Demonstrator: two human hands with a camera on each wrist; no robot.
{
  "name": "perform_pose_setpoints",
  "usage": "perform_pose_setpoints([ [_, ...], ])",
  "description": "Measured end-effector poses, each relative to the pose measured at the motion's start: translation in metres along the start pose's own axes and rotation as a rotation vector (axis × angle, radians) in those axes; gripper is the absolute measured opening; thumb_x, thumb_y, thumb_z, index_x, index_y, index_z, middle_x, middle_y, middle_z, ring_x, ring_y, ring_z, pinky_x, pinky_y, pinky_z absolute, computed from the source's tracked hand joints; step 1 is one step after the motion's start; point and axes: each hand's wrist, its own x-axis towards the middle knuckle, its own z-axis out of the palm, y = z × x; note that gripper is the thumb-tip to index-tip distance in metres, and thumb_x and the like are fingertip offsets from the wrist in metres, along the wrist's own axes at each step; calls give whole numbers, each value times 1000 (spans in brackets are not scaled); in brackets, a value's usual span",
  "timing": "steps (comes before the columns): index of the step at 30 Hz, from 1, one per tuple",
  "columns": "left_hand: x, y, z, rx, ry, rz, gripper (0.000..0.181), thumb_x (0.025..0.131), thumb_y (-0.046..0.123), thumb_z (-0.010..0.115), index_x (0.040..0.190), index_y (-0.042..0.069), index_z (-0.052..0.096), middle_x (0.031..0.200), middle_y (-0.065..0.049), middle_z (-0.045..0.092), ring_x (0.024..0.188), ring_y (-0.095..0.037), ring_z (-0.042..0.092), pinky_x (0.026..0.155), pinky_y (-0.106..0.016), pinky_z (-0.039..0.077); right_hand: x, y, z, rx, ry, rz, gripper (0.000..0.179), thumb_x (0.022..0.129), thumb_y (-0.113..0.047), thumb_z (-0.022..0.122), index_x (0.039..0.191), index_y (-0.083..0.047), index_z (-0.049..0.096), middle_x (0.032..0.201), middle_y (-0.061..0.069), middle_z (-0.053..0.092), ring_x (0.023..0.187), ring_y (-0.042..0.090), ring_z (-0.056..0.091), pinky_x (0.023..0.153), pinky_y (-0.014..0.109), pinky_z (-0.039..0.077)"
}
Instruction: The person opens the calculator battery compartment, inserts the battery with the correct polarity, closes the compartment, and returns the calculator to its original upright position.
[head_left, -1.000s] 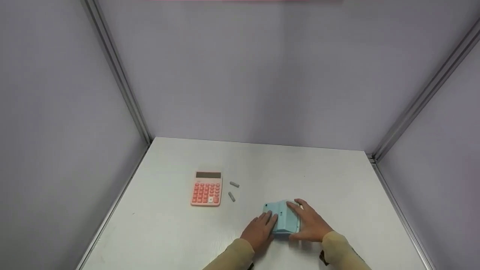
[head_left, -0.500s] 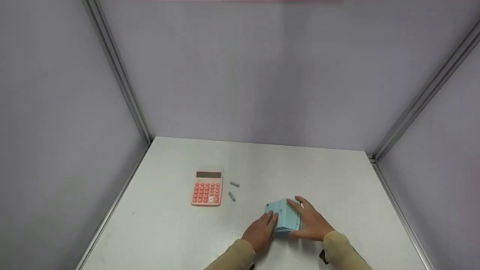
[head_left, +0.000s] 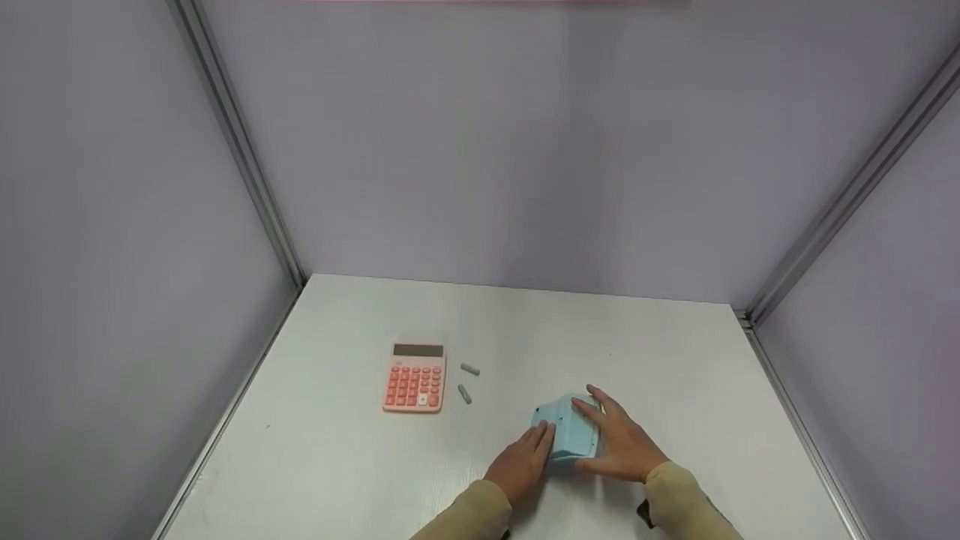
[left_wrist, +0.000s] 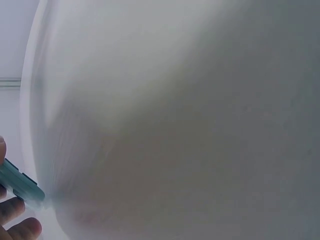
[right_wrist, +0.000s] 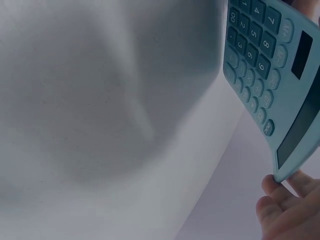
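A light blue calculator (head_left: 576, 433) is held between both hands in the head view, its back turned up. Its keys and dark screen face the right wrist camera, with the table below them. My left hand (head_left: 520, 463) grips the left end, fingers lying over the back. At the screen end, my right hand (head_left: 622, 446) holds the other side with fingers spread across the edges. The left wrist view shows just a corner of the calculator (left_wrist: 19, 182) among fingertips. Whether the battery cover is on cannot be told.
A pink calculator (head_left: 414, 377) lies face up left of the hands. Beside it on the white table (head_left: 330, 465) are two small grey cylinders, battery-like, one farther back (head_left: 470, 369) and one nearer (head_left: 464, 394). Grey panels (head_left: 480, 150) enclose the back and sides.
The blue calculator has shifted slightly right and tilted, its far edge rising a little. My right fingertips have moved slightly away from me with it. Everything on the table is unmoved.
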Motion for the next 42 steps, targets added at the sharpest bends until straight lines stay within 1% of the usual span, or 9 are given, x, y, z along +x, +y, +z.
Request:
perform_pose_setpoints([
  [4, 1, 2, -1, -47, -66, -48, 58, 100, 16, 50, 151, 4, 25, 152, -12, 35, 134, -21, 42, 101, -30, 44, -1, -3, -1, 27, 36, -18, 99, 64, -63, 79, 147, -25, 41, 157, 9, 23, 138, 34, 32, 99, 56, 42],
  [7, 2, 4, -2, -80, -89, -75, 59, 101, 17, 48, 152, 4, 22, 153, -12, 32, 136, -21, 39, 104, -30, 42, -1, -5, -3, 43, 55, -21, 98, 65, -63, 78, 147, -24, 42, 157, 9, 23, 138, 34, 32, 100, 56, 42],
  [10, 2, 5, -3, -111, -65, -78, 58, 101, 15, 48, 151, 2, 21, 153, -13, 32, 137, -21, 38, 108, -30, 37, 0, -8, -4, 56, 71, -20, 97, 67, -67, 75, 147, -24, 41, 157, 9, 23, 138, 34, 32, 100, 54, 42],
  [14, 2, 5, -5, -165, 6, -74, 56, 100, 12, 47, 149, -1, 23, 150, -16, 36, 135, -23, 40, 109, -30, 34, 2, -8, -4, 80, 102, -20, 95, 69, -63, 76, 148, -25, 40, 157, 8, 23, 138, 34, 31, 100, 54, 42],
  [17, 3, 6, -6, -251, 48, -111, 51, 101, 10, 44, 147, -2, 26, 145, -16, 42, 132, -22, 44, 109, -30, 36, 2, -6, -3, 79, 133, -29, 92, 71, -59, 76, 148, -23, 40, 157, 9, 24, 139, 34, 30, 102, 54, 41],
  [23, 8, 9, -9, -420, 53, -237, 44, 104, 12, 38, 147, 4, 30, 142, -10, 48, 129, -18, 48, 107, -30, 38, 2, -4, -2, 77, 171, -14, 84, 78, -56, 73, 148, -23, 40, 156, 9, 26, 140, 32, 30, 104, 54, 38],
  [32, 10, 10, -12, -594, 25, -336, 43, 104, 16, 40, 146, 8, 33, 144, -6, 47, 130, -17, 47, 107, -34, 39, 7, 1, -2, 58, 323, -107, 49, 92, -21, 66, 139, -17, 53, 146, 15, 42, 128, 33, 47, 96, 50, 47],
  [37, 9, 10, -14, -679, -3, -342, 43, 103, 13, 43, 145, 9, 34, 141, -6, 51, 128, -19, 49, 105, -38, 41, 8, 6, -4, 54, 349, -88, 39, 95, -17, 62, 133, -25, 59, 138, 12, 51, 119, 30, 55, 89, 45, 52],
  [42, 9, 9, -16, -768, -46, -327, 45, 104, 18, 43, 147, 11, 32, 142, -3, 49, 129, -16, 48, 106, -37, 40, 8, 11, -5, 74, 351, -74, 37, 94, -19, 63, 130, -25, 61, 130, 4, 58, 118, 25, 57, 91, 44, 51],
])
